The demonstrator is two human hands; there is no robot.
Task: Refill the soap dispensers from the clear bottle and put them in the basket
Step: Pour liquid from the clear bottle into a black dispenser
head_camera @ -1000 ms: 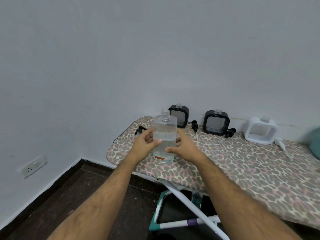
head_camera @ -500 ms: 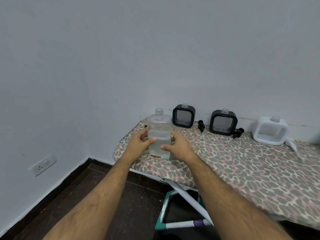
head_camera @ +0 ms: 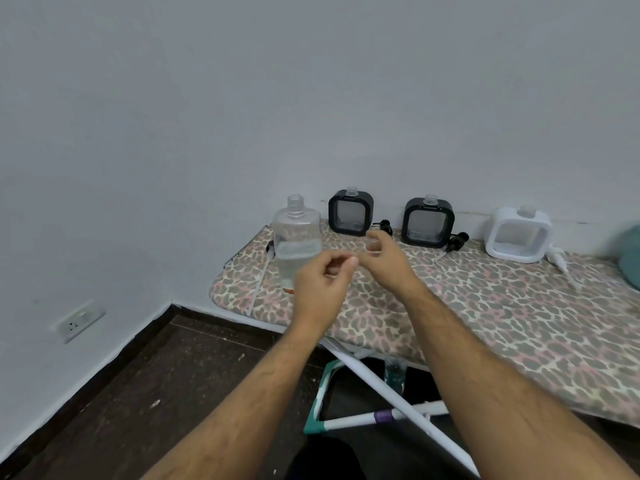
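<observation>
The clear bottle [head_camera: 296,237], uncapped and partly filled, stands upright on the left end of the leopard-print ironing board [head_camera: 485,306]. My left hand [head_camera: 320,289] hovers just in front of its lower part, fingers loosely curled, holding nothing. My right hand [head_camera: 384,258] is beside it to the right, fingers apart and empty. Along the wall stand two black soap dispensers [head_camera: 350,213] [head_camera: 428,221] and a white one [head_camera: 517,235], all with their pumps off. Black pumps [head_camera: 384,226] [head_camera: 459,239] and a white pump [head_camera: 557,258] lie beside them.
A teal object [head_camera: 630,258] shows at the right edge of the board. Under the board are its white legs [head_camera: 391,386], a teal-rimmed basket [head_camera: 322,393] and a small bottle [head_camera: 394,374]. A wall socket [head_camera: 78,320] sits low on the left wall above dark floor.
Both hands held the clear bottle before; now they have let go and drawn back toward me, and the bottle stands alone on the board.
</observation>
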